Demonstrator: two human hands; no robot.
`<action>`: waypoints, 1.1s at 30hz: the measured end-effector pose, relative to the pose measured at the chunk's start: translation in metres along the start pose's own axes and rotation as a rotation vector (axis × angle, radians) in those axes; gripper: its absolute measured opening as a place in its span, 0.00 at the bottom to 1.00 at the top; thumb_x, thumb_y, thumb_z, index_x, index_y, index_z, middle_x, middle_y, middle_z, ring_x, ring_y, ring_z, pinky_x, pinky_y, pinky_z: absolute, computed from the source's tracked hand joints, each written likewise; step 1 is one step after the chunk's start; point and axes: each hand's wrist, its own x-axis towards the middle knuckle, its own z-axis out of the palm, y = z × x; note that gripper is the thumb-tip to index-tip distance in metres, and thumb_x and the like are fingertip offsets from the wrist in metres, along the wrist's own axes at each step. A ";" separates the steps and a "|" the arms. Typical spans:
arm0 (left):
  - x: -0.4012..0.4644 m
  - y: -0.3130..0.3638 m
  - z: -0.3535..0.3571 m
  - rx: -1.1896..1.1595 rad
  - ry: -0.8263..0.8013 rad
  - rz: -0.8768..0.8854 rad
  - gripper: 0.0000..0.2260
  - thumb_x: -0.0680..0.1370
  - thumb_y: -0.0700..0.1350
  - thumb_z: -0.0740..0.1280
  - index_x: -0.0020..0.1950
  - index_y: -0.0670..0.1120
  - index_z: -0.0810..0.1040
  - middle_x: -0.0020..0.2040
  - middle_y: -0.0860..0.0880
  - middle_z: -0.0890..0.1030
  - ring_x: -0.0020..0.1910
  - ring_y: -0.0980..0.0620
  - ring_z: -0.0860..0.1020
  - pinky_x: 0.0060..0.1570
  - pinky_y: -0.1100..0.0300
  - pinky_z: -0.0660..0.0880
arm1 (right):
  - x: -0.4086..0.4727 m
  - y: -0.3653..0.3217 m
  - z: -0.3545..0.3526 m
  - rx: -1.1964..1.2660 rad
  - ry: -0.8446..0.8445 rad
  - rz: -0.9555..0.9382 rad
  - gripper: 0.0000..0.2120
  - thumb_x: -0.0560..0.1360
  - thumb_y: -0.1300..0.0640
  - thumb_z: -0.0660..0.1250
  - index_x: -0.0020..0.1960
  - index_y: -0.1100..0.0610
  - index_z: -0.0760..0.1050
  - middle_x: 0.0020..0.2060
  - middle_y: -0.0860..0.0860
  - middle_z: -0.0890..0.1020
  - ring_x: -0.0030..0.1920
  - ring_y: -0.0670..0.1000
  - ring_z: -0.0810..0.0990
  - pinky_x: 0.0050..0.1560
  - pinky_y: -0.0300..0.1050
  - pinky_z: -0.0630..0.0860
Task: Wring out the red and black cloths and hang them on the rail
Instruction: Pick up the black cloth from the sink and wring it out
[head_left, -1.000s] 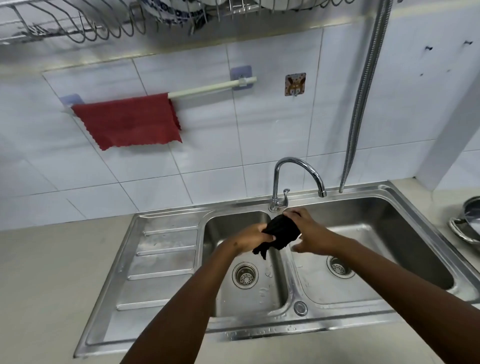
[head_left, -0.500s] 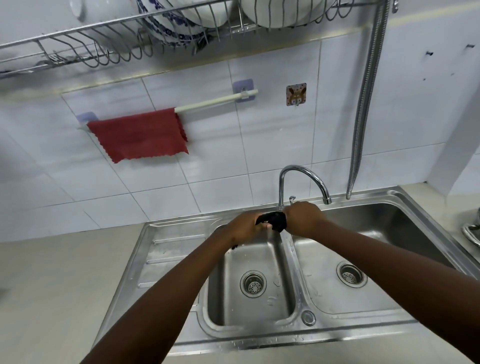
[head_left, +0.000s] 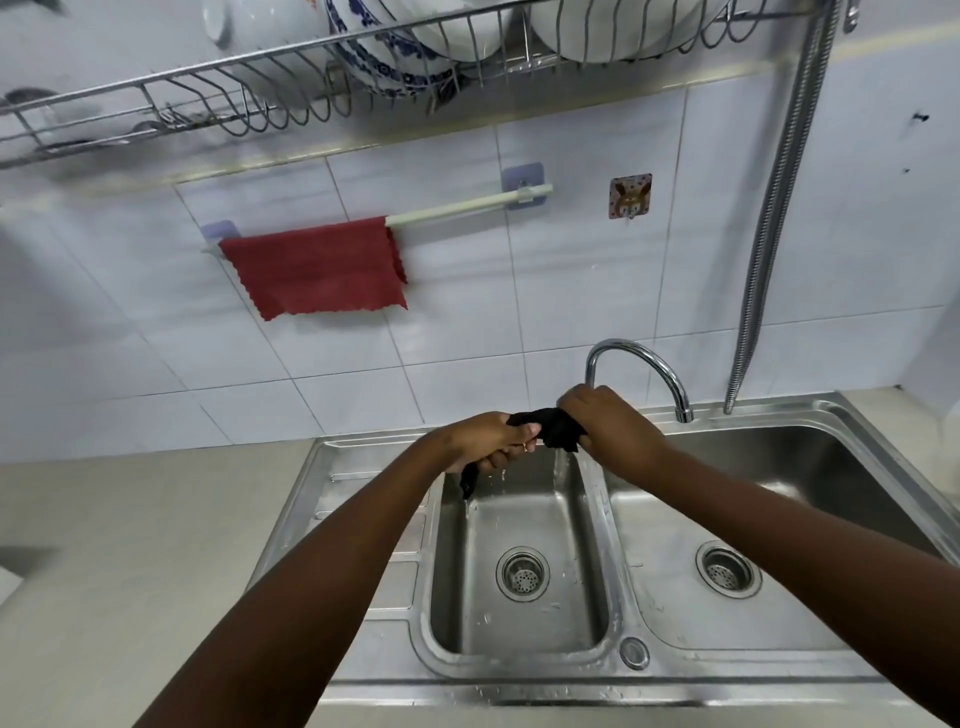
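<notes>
The black cloth (head_left: 551, 427) is twisted into a tight roll between my two hands, above the left sink basin (head_left: 519, 613). My left hand (head_left: 480, 441) grips its left end, and a short tail hangs below that fist. My right hand (head_left: 605, 423) grips the right end. Water drips from the cloth into the basin. The red cloth (head_left: 317, 267) hangs spread over the left half of the white rail (head_left: 467, 208) on the tiled wall.
A curved tap (head_left: 641, 366) stands just behind my right hand. A corrugated metal hose (head_left: 774, 208) runs down the wall at right. A wire dish rack (head_left: 260, 88) with bowls hangs above the rail. A second basin (head_left: 769, 499) lies right, a beige counter (head_left: 130, 545) left.
Both hands have risen with the black cloth and drawn apart, twisting it tighter. Water now drips from it. The view has tilted upward, showing more of the dish rack.
</notes>
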 end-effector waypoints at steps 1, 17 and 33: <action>-0.001 0.004 -0.003 -0.075 -0.060 -0.045 0.14 0.80 0.55 0.60 0.43 0.46 0.73 0.27 0.55 0.63 0.21 0.60 0.58 0.20 0.69 0.54 | 0.000 0.000 0.002 -0.065 0.015 -0.044 0.15 0.66 0.68 0.63 0.52 0.58 0.72 0.48 0.56 0.77 0.45 0.59 0.75 0.44 0.54 0.74; 0.008 -0.001 0.017 0.812 0.484 0.249 0.13 0.81 0.53 0.58 0.57 0.46 0.75 0.48 0.44 0.82 0.46 0.44 0.79 0.40 0.57 0.70 | 0.020 0.001 -0.025 0.477 -0.477 0.414 0.12 0.65 0.57 0.69 0.27 0.55 0.68 0.25 0.49 0.71 0.28 0.50 0.70 0.32 0.43 0.63; -0.011 0.006 0.007 0.483 0.125 0.050 0.14 0.81 0.51 0.60 0.56 0.42 0.75 0.41 0.49 0.74 0.36 0.54 0.70 0.35 0.61 0.67 | 0.001 -0.006 0.004 -0.033 -0.173 0.128 0.11 0.69 0.61 0.64 0.51 0.58 0.70 0.43 0.57 0.81 0.43 0.61 0.80 0.43 0.52 0.77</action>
